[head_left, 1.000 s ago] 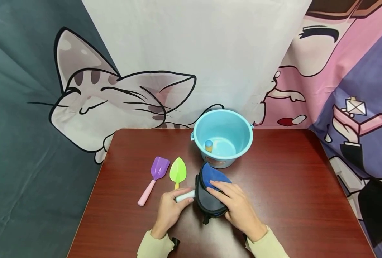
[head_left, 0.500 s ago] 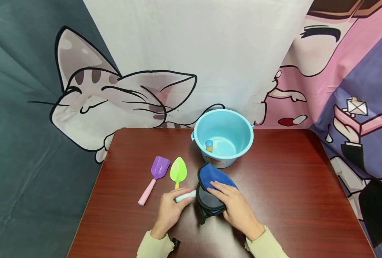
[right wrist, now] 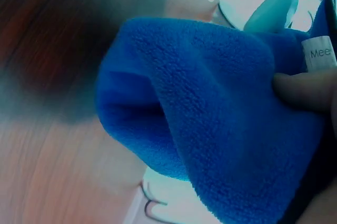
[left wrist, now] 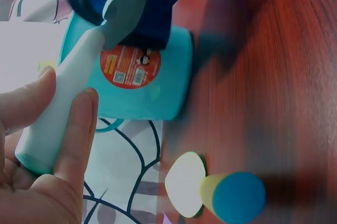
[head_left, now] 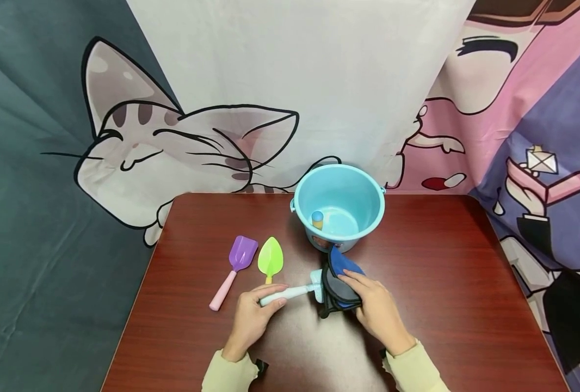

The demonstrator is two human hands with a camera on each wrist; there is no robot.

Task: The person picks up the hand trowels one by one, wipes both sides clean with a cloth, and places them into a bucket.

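My left hand [head_left: 251,316] pinches the whitish handle of a pale blue toy shovel [head_left: 316,286] between thumb and fingers. In the left wrist view the shovel's curved blade [left wrist: 129,11] shows against dark blue cloth. To its right, my right hand [head_left: 380,313] grips a soft pouch [head_left: 339,288], grey outside with black edging and blue fleece lining. The right wrist view has the thumb [right wrist: 305,90] pressed on the fleece [right wrist: 221,108] beside a white label [right wrist: 319,53]. In the head view the pouch covers the blade's far edge.
A light blue bucket [head_left: 308,231] stands just behind the pouch, with a yellow, blue-ended piece [head_left: 317,220] inside. Left of it lie a green toy trowel [head_left: 270,258] and a purple toy shovel [head_left: 242,253] with a pink handle. Printed cloth hangs behind the table.
The pouch and right hand have moved right, while the left hand has shifted slightly left. More of the toy shovel now shows, including its blade, formerly hidden by the pouch.
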